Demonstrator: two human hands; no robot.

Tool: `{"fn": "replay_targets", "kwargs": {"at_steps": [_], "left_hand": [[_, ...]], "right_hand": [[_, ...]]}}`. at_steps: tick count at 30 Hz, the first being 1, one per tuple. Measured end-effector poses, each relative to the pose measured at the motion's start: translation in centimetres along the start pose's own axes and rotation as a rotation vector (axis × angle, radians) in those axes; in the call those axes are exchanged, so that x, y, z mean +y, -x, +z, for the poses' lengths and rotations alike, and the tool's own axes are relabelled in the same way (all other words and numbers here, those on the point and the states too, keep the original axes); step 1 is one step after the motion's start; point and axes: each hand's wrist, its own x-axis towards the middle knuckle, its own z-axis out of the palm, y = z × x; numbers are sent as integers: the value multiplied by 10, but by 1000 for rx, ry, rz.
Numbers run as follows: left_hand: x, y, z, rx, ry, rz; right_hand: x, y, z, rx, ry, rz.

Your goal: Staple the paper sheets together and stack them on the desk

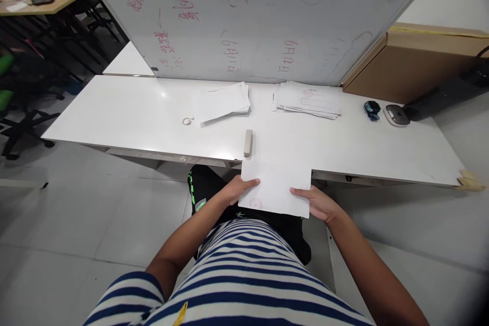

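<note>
A white sheet of paper [277,175] with a round red stamp mark at its lower left lies between my hands, above my lap at the table's front edge. My left hand [235,191] pinches its left side, thumb on top. At the right side, my right hand [320,204] grips it the same way, the fingers hidden underneath. Just beyond the paper, a small pale grey oblong block [248,143] rests on the table. Farther back are a loose paper pile [229,101] on the left and a thicker paper stack [309,99] on the right.
A whiteboard [252,20] with red writing stands along the back of the white table [114,107]. A small white looped item [187,121] lies left. To the right are a dark watch-like object [372,110], an oval device [397,115] and a cardboard box [405,63].
</note>
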Motion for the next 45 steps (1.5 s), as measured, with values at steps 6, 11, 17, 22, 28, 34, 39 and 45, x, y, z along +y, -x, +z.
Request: {"fn": "replay_targets", "kwargs": {"at_steps": [6, 11, 17, 22, 28, 34, 39, 45], "left_hand": [[-1, -3, -6, -40, -35, 28], [2, -3, -11, -90, -60, 26], [4, -1, -8, -70, -82, 24], [16, 4, -13, -6, -295, 96], [71, 21, -20, 322, -719, 399], [120, 10, -8, 439, -1013, 647], [134, -27, 10, 331, -1278, 828], [135, -65, 20, 176, -1578, 738]], "right_hand": [[-5, 2, 4, -5, 37, 16], [-7, 2, 3, 3, 58, 15], [-4, 0, 5, 18, 79, 13], [-1, -1, 5, 71, 111, -19], [-6, 3, 4, 122, 93, -44], [-10, 0, 10, 139, 128, -85], [-12, -9, 11, 139, 129, -93], [-12, -17, 10, 133, 142, -111]]}}
